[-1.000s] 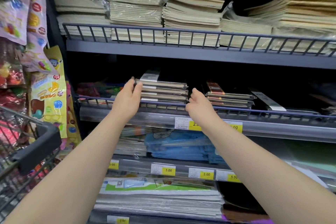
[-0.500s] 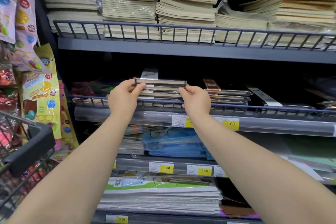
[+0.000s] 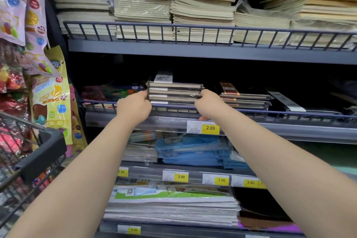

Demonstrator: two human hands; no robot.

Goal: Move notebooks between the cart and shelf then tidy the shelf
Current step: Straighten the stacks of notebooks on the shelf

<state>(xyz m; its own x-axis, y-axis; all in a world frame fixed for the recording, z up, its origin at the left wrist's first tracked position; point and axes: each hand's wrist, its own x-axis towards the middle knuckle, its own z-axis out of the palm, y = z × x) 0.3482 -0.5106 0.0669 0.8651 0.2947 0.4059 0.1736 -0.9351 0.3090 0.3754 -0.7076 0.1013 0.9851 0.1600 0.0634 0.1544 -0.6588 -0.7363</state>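
While the cart (image 3: 44, 152) sits off at the lower left, both hands are clamped on the notebook stack (image 3: 174, 92) at the middle shelf's (image 3: 289, 131) front rail: left hand (image 3: 134, 107) on its left end, right hand (image 3: 207, 105) on its right.

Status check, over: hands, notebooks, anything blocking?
Left hand and right hand clamp the dark notebook stack from both sides. Stack sits on middle shelf, behind rail. Nothing blocking.
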